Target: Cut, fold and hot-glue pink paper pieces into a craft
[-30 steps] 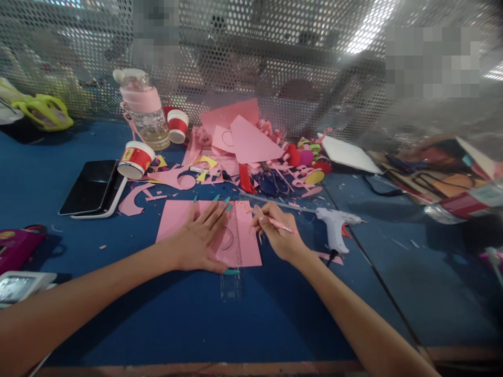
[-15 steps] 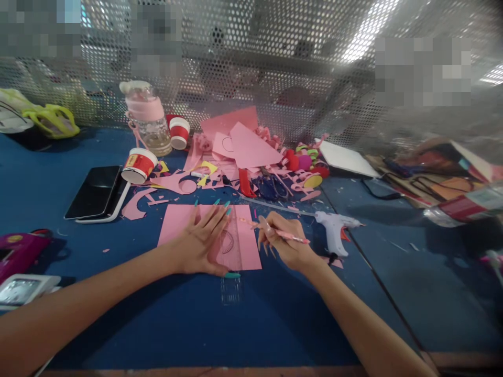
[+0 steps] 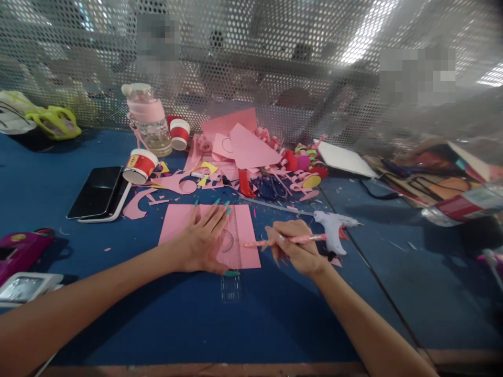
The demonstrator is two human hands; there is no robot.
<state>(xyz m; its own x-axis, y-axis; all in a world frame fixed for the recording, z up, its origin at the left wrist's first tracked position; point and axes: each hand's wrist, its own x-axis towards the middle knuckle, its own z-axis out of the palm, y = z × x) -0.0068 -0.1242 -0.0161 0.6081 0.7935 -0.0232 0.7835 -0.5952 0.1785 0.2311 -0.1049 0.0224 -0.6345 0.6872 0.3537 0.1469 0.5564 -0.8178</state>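
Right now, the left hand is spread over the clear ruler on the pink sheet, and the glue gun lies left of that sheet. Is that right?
Not quite. The head view shows the glue gun right of the pink sheet, beyond the right hand. The left hand is indeed spread over the clear ruler.

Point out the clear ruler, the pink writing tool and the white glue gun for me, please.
Clear ruler (image 3: 231, 244): head view, printed middle part.
Pink writing tool (image 3: 310, 239): head view, shaft's rear part.
White glue gun (image 3: 332, 225): head view, where body meets handle.
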